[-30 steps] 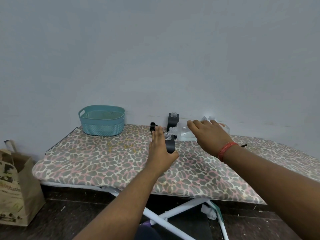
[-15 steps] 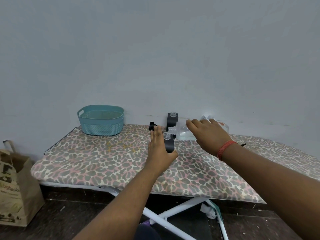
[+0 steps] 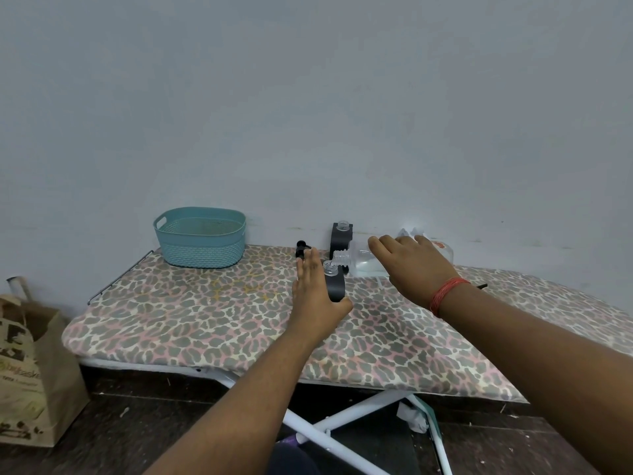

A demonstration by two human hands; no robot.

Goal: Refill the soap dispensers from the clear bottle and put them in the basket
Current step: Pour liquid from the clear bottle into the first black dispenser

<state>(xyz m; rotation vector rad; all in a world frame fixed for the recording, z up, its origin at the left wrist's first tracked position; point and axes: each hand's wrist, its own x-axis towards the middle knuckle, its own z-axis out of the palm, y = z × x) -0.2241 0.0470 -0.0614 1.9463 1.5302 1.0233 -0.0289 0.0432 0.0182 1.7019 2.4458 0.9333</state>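
My left hand (image 3: 317, 298) holds a dark grey soap dispenser (image 3: 335, 286) upright on the board, its clear neck uncapped. My right hand (image 3: 412, 265) grips the clear bottle (image 3: 368, 262), tipped sideways so its ribbed mouth sits just over the dispenser's neck. A second dark dispenser (image 3: 340, 237) stands uncapped behind them near the wall. A black pump head (image 3: 302, 250) lies left of my fingertips. The teal basket (image 3: 200, 237) stands at the back left.
Everything rests on a leopard-print ironing board (image 3: 212, 313) against a pale wall, with white legs below. A brown paper bag (image 3: 29, 375) stands on the dark floor at the left. A thin black item (image 3: 482, 286) lies behind my right wrist.
Almost nothing differs; both hands keep the same hold, with the bottle's mouth staying over the dispenser neck. The view shifted slightly.
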